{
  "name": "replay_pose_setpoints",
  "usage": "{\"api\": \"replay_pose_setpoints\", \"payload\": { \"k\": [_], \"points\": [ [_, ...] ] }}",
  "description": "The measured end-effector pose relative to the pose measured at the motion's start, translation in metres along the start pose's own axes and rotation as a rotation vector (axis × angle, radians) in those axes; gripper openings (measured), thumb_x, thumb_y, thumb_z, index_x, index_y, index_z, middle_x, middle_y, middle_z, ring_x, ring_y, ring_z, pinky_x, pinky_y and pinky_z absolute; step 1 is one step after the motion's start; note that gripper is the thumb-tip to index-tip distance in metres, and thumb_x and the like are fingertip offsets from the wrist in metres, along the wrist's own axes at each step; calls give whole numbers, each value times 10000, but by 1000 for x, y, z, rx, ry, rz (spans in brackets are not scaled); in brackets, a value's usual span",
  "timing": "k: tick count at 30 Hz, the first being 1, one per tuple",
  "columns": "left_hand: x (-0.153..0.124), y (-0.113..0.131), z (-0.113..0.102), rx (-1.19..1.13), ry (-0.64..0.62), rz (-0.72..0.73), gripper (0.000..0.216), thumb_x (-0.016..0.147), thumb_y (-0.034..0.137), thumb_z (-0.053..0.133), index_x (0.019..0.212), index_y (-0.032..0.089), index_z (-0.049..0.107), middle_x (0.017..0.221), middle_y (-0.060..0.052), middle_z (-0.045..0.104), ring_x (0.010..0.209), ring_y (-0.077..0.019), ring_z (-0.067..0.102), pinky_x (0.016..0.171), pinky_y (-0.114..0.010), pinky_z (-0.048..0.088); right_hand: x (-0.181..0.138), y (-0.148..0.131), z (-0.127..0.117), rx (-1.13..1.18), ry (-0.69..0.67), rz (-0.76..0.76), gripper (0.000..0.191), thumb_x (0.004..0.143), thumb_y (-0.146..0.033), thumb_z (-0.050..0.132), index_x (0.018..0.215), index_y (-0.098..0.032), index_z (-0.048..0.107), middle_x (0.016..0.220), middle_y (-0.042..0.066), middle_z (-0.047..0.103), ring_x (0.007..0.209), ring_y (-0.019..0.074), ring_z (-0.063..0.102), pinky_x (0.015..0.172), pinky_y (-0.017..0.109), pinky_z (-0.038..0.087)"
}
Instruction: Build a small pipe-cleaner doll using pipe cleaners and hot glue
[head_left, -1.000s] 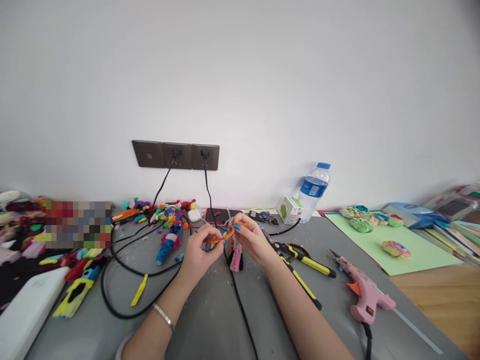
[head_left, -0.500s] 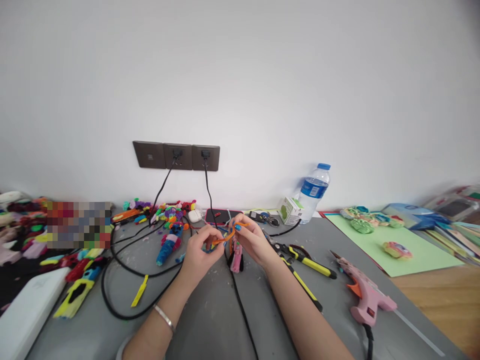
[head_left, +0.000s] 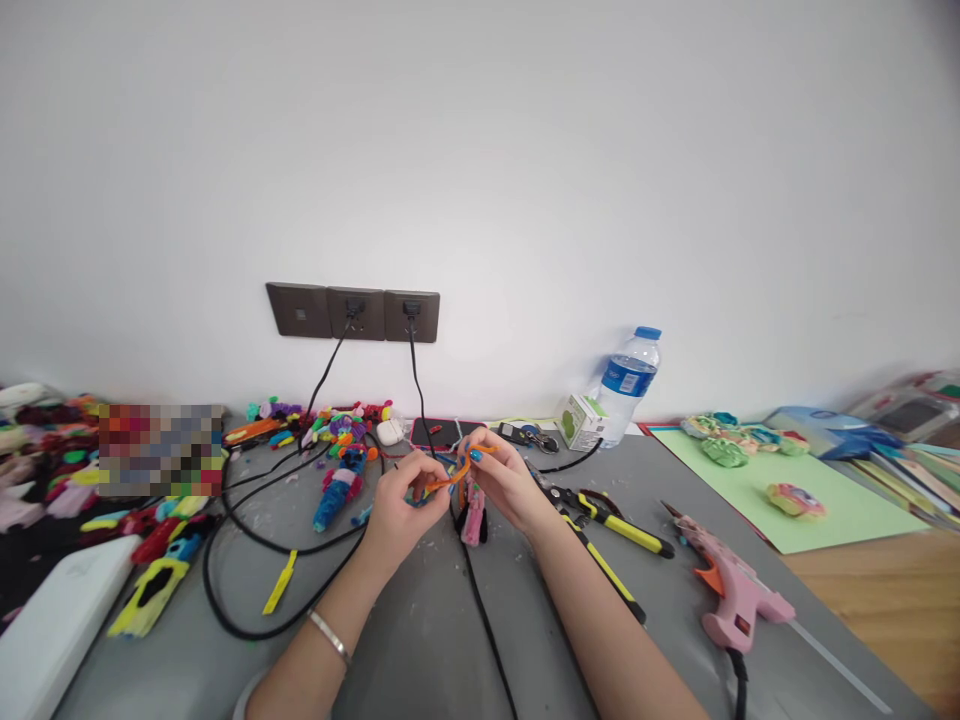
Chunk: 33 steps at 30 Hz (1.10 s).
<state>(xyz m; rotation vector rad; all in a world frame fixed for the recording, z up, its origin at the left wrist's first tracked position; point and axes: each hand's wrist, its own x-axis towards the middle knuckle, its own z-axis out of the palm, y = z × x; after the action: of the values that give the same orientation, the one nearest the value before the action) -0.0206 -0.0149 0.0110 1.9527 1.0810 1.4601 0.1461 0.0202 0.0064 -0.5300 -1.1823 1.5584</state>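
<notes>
Between my two hands runs a bent orange pipe cleaner (head_left: 457,474), held above the grey table. My left hand (head_left: 409,492) pinches its left end between thumb and fingers. Higher up and to the right, my right hand (head_left: 504,475) grips the other part, its blue nails showing. Just below and behind the hands lies a pink fuzzy figure (head_left: 473,520), partly hidden by them. To the left of my left hand is a blue fuzzy figure (head_left: 335,497) with orange and dark parts.
Yellow-and-black pliers (head_left: 619,525) and a pink glue gun (head_left: 731,590) lie to the right. A water bottle (head_left: 630,385) stands by the wall. Black cable (head_left: 259,632) loops on the left, near a white box-like object (head_left: 75,620). Green paper (head_left: 810,530) holds fabric-like flowers.
</notes>
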Motion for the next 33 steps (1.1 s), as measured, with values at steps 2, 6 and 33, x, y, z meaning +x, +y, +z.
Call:
{"api": "replay_pose_setpoints", "payload": {
  "k": [2, 6, 33],
  "points": [
    [0, -1, 0, 3, -4, 2, 100, 750, 101, 535, 750, 199, 550, 694, 13, 530, 570, -109, 436, 560, -229, 378, 0, 0, 0, -10, 4, -3, 222, 772, -368, 750, 815, -210, 600, 793, 0, 540, 636, 122, 465, 600, 237, 378],
    [0, -1, 0, 4, -6, 10, 97, 749, 104, 539, 751, 200, 554, 694, 15, 530, 567, -110, 444, 560, -230, 379, 0, 0, 1, -8, 0, 0, 227, 770, -369, 751, 816, -210, 596, 797, 2, 545, 635, 122, 463, 598, 237, 376],
    [1, 2, 0, 0, 9, 6, 111, 738, 91, 539, 733, 199, 560, 694, 16, 552, 566, -109, 447, 553, -226, 369, 1, 0, 0, 17, -6, -1, 213, 777, -354, 754, 820, -207, 607, 783, -10, 542, 634, 111, 468, 596, 229, 371]
  ]
}}
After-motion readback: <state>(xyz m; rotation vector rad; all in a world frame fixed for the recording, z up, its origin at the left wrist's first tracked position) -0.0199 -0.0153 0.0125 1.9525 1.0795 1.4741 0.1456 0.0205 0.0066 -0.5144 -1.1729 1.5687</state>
